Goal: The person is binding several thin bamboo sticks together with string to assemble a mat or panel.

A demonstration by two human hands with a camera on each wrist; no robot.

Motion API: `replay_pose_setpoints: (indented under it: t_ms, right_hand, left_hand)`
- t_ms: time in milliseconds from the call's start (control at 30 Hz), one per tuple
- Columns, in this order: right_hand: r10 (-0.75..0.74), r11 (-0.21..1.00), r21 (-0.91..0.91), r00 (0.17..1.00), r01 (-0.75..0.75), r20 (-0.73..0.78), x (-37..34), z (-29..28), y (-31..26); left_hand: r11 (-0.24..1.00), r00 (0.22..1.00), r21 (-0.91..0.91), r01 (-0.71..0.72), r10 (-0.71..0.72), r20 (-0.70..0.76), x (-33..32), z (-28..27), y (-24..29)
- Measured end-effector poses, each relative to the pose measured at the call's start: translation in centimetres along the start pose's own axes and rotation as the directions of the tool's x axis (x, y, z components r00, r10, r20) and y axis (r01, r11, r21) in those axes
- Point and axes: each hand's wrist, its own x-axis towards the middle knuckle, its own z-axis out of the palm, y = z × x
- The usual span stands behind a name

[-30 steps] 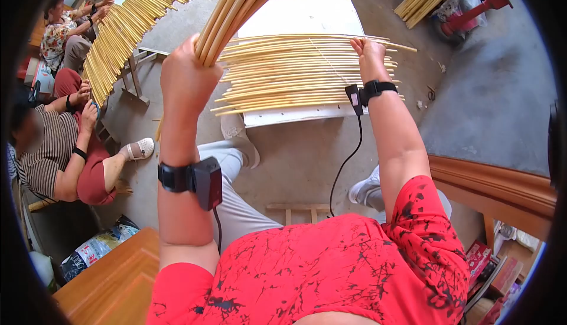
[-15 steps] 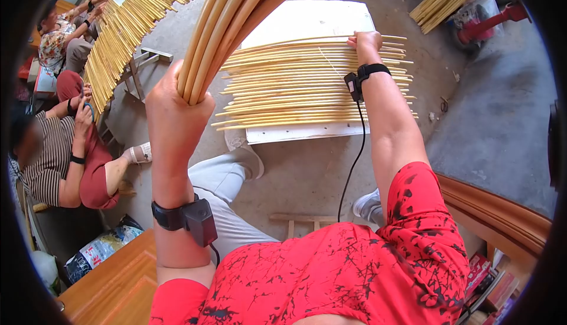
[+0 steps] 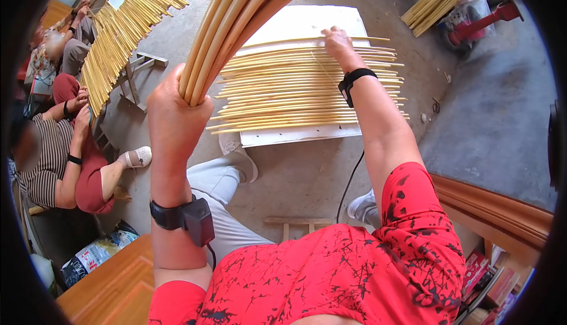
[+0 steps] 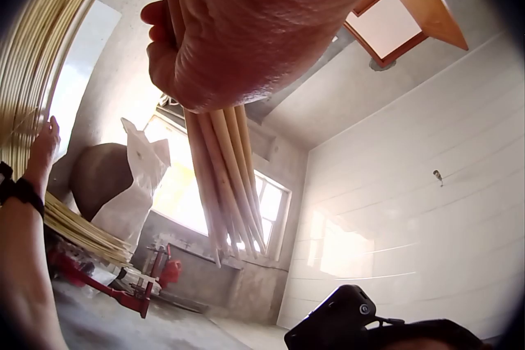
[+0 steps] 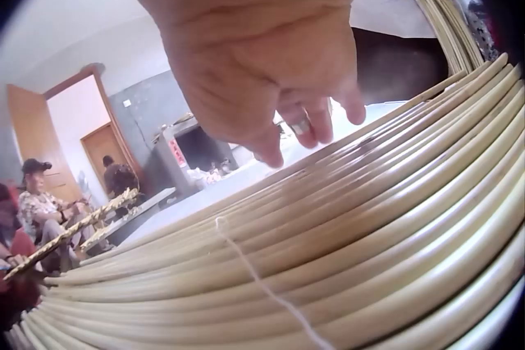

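Note:
My left hand (image 3: pixel 180 100) grips a thick bundle of pale wooden rods (image 3: pixel 227 36), raised beside the white board (image 3: pixel 301 21). In the left wrist view the bundle (image 4: pixel 217 169) fans out past the curled fingers. Many similar rods (image 3: pixel 307 89) lie side by side across the board, with a thin white string (image 5: pixel 275 297) running over them. My right hand (image 3: pixel 338 44) is above the far side of this row, close to the farthest rod (image 3: pixel 378 38). Its fingers (image 5: pixel 353 108) hang loose and spread in the right wrist view, with nothing pinched between them.
Two seated people on the left work at another long row of rods (image 3: pixel 124 36) on a stand. A rod pile (image 3: pixel 440 0) and a red metal tool (image 3: pixel 487 21) lie at the back right. A wooden panel (image 3: pixel 112 283) and a low stool (image 3: pixel 298 221) are close to me.
My right hand has moved left from the right end of the row along its far side. The farthest rod has shifted left. My left hand has come slightly closer, still holding the bundle.

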Motion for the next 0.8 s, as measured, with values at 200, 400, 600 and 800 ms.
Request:
replay_pose_setpoints:
  t_ms: [200, 400, 600, 800]
  right_hand:
    - [-0.033, 0.997, -0.062, 0.98, 0.046, 0.195, -2.3, -2.0, -1.1]
    - [0.016, 0.957, 0.292, 0.998, 0.001, -0.057, -4.0, -5.6, -0.3]
    - [-0.032, 0.103, 0.989, 0.994, 0.104, -0.101, -9.7, -19.7, -7.4]
    - [0.148, -0.135, 0.957, 0.961, 0.255, -0.235, -15.2, -25.6, -15.8]
  left_hand:
    - [0.995, 0.998, -0.095, 0.021, -0.015, 0.054, 0.1, 0.4, -0.5]
    - [0.921, 0.965, -0.366, 0.13, -0.032, 0.261, 0.3, 1.8, -2.1]
    - [0.674, 0.909, -0.687, 0.272, 0.054, 0.413, 0.7, 2.8, -1.2]
    - [0.534, 0.804, -0.728, 0.43, 0.142, 0.578, -1.8, 5.6, 3.5]
